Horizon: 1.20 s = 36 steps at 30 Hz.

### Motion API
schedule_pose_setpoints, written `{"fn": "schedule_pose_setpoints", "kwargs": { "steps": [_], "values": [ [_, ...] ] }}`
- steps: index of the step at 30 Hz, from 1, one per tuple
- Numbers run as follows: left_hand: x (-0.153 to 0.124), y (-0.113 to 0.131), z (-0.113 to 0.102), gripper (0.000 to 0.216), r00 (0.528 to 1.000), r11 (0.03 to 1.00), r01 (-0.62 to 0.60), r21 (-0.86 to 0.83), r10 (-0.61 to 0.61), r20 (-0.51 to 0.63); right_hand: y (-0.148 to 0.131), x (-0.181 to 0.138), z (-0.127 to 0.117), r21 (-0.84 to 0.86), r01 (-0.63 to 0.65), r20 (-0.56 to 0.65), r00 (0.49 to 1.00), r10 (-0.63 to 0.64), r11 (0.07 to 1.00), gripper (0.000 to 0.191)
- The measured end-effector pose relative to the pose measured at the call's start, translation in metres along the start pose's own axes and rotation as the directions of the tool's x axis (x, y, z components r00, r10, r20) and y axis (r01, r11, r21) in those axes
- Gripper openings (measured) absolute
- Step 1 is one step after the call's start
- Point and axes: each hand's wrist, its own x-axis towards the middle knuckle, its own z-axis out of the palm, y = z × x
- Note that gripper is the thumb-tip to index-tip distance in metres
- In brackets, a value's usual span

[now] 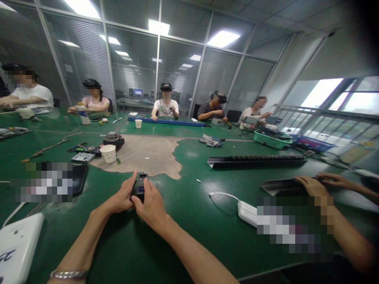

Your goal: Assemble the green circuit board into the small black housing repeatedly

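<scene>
Both of my hands hold one small black device with a bluish face, upright on the green table in front of me. My left hand wraps its left side with the fingers curled round it. My right hand grips its right side and bottom, thumb pressed against the front. A worn bare patch in the table cover lies just beyond the device.
A paper cup, a black round part and a small circuit board sit at the left. A long black rail lies at the right. A co-worker's hands rest on another rail beside a white power strip. Several people sit at the far side.
</scene>
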Motion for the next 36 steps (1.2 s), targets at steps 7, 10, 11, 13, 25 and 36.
{"fn": "schedule_pose_setpoints", "kwargs": {
  "steps": [7,10,11,13,25,36],
  "values": [
    [0.000,-0.001,-0.002,0.110,1.000,0.999,0.015,-0.029,-0.015,0.014,-0.001,0.001,0.000,-0.022,-0.024,0.017,1.000,0.024,0.999,0.064],
    [-0.001,-0.001,-0.002,0.111,1.000,0.998,0.023,-0.065,-0.023,0.007,-0.006,0.005,-0.005,0.008,-0.014,-0.020,1.000,0.015,1.000,0.063],
    [-0.001,0.000,-0.002,0.112,1.000,0.997,0.026,-0.074,-0.026,0.004,-0.008,0.008,-0.008,0.024,-0.005,-0.040,0.999,0.006,1.000,0.063],
    [-0.001,0.002,-0.003,0.114,0.999,0.996,0.042,-0.082,-0.041,0.010,-0.010,0.012,-0.018,0.059,0.016,-0.079,0.997,-0.012,0.998,0.063],
    [0.000,0.005,-0.005,0.110,0.995,0.994,0.097,-0.048,-0.095,0.040,0.059,-0.004,-0.061,0.015,-0.011,-0.163,0.987,0.013,1.000,0.056],
    [0.001,0.010,-0.009,0.112,0.986,0.987,0.146,-0.065,-0.140,0.091,0.069,-0.016,-0.053,-0.028,-0.083,-0.121,0.990,0.079,0.996,0.058]
  ]
}}
